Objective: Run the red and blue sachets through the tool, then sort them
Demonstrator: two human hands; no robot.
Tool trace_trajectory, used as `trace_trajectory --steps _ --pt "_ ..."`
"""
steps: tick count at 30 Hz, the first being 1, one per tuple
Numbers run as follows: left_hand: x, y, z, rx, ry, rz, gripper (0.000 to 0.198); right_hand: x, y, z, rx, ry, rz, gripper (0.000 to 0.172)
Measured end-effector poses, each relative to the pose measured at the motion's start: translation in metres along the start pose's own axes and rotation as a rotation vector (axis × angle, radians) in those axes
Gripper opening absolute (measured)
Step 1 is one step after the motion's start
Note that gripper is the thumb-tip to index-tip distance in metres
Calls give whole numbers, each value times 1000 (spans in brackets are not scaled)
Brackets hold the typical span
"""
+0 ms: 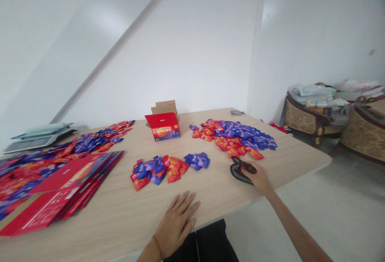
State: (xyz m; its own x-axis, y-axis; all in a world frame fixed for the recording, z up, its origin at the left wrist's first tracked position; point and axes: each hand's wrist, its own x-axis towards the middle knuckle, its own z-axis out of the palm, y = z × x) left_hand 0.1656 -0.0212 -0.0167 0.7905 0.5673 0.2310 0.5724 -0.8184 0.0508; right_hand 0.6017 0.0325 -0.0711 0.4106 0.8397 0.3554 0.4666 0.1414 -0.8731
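Observation:
My left hand [177, 224] lies palm down on the table near its front edge, fingers stretched out and holding nothing. Just beyond its fingertips is a small cluster of red and blue sachets [168, 168]. With fingers curled, my right hand [258, 178] grips a black-rimmed, grey curved object [240, 170] on the tabletop; its exact kind is unclear. Past that object spreads a larger heap of red and blue sachets [240, 134]. An upright red and blue carton [165, 127] stands toward the back with its flaps up; its inside is hidden.
On the left of the table [207, 198], flattened red cartons [69, 186] are stacked beside a long sachet pile [90, 142]. Flat packs [39, 134] lie behind it. A small grey item [237, 112] rests at the far right corner. Loaded armchairs [313, 113] stand by the wall.

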Motion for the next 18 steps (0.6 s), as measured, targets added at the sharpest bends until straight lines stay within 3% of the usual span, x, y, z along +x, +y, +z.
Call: trace_trajectory --steps 12,18 --pt "4 -2 1 59 -56 9 60 -4 -11 -1 36 -65 -2 30" --pt "7 -6 3 58 -30 24 62 -3 -15 -1 28 -48 1 30"
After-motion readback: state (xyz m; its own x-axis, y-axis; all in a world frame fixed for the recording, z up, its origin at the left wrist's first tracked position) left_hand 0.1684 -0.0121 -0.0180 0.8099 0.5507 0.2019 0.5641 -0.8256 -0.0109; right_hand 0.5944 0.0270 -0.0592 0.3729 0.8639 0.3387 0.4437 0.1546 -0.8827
